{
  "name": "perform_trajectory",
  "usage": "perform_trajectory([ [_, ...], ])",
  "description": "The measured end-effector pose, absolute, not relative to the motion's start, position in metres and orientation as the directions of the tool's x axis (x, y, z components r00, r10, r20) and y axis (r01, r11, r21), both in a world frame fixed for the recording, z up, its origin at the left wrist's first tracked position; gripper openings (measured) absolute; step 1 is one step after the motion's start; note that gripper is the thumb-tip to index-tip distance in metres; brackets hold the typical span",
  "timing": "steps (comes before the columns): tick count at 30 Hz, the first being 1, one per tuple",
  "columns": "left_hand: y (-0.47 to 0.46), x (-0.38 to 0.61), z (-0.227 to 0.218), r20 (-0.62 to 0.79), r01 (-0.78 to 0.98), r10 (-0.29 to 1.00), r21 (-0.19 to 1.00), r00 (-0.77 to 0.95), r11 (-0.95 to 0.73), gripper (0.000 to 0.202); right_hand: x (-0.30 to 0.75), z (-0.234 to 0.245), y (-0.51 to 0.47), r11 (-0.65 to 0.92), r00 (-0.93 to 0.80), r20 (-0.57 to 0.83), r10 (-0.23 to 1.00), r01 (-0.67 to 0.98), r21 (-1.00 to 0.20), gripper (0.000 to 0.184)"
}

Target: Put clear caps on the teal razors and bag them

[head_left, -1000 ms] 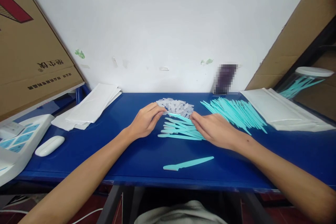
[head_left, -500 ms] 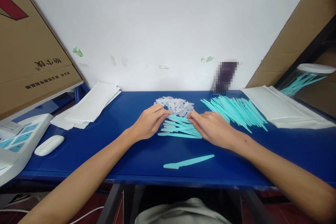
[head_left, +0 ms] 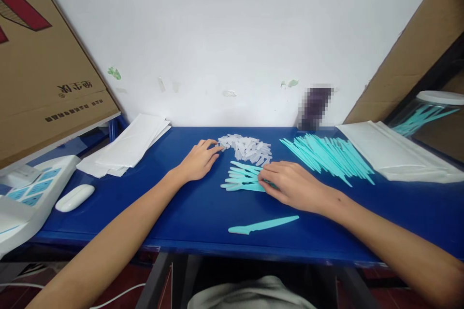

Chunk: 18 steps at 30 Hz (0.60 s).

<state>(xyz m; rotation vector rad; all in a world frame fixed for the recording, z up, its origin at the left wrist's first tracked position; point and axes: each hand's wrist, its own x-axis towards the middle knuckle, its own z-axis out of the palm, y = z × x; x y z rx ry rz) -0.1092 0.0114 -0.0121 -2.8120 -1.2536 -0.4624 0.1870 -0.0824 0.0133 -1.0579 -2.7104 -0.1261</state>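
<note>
Leftward and toward the far edge, the left hand (head_left: 197,159) is drawing away from the small bunch of teal razors (head_left: 242,178). It is now stretching its fingertips (head_left: 214,146) to the near-left fringe of the heap of clear caps (head_left: 247,147). That hand is lying loosely open, holding nothing that shows. The right hand (head_left: 290,184) is settling lower over the bunch than before. Its fingers are curling onto the handle ends, and I cannot tell whether they are pinching one razor or only pressing down. The bunch is sitting mid-worktop (head_left: 181,212), just nearer than the caps.

Risks, as I judge them: the caps are small, light and loosely heaped, so a sweeping fingertip is likely scattering several instead of singling one out. The razors in the bunch are overlapping, so lifting one by its handle is apt to be dragging its neighbours askew. One stray razor (head_left: 263,224) is lying close to the front edge, where a passing forearm could be knocking it off.

Open room is lying left of the caps, toward the stack of white bags (head_left: 126,145), and along the front edge on both sides of the stray razor. Toward the right edge, the big pile of razors (head_left: 328,157) and a second stack of bags (head_left: 391,152) are crowding the worktop.
</note>
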Motion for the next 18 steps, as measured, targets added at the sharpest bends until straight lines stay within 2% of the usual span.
perform_trajectory([
  [4,0.011,-0.108,-0.012,0.229,0.755,0.743,0.052,0.628,-0.654,0.045,0.188,0.018,-0.088,0.757,-0.730,0.217,0.648,0.648,-0.078,0.019],
  [8,0.007,-0.104,-0.004,0.232,0.728,0.710,0.013,0.664,-0.685,0.040,0.188,0.027,-0.100,0.760,-0.798,0.053,0.600,0.549,-0.347,0.019],
  [10,0.005,-0.103,-0.001,0.247,0.708,0.684,-0.015,0.686,-0.706,0.035,0.186,0.030,-0.105,0.732,-0.819,-0.024,0.574,0.526,-0.432,0.023],
  [12,0.004,-0.102,0.002,0.260,0.696,0.665,-0.039,0.700,-0.717,0.033,0.183,0.031,-0.107,0.721,-0.828,-0.062,0.557,0.519,-0.460,0.018],
  [15,0.004,-0.103,0.002,0.240,0.692,0.664,-0.047,0.708,-0.720,0.039,0.181,0.030,-0.106,0.714,-0.824,-0.075,0.561,0.528,-0.459,0.007],
  [18,0.005,-0.104,0.000,0.199,0.698,0.680,-0.033,0.706,-0.716,0.041,0.181,0.028,-0.104,0.702,-0.803,-0.071,0.591,0.556,-0.444,0.004],
])
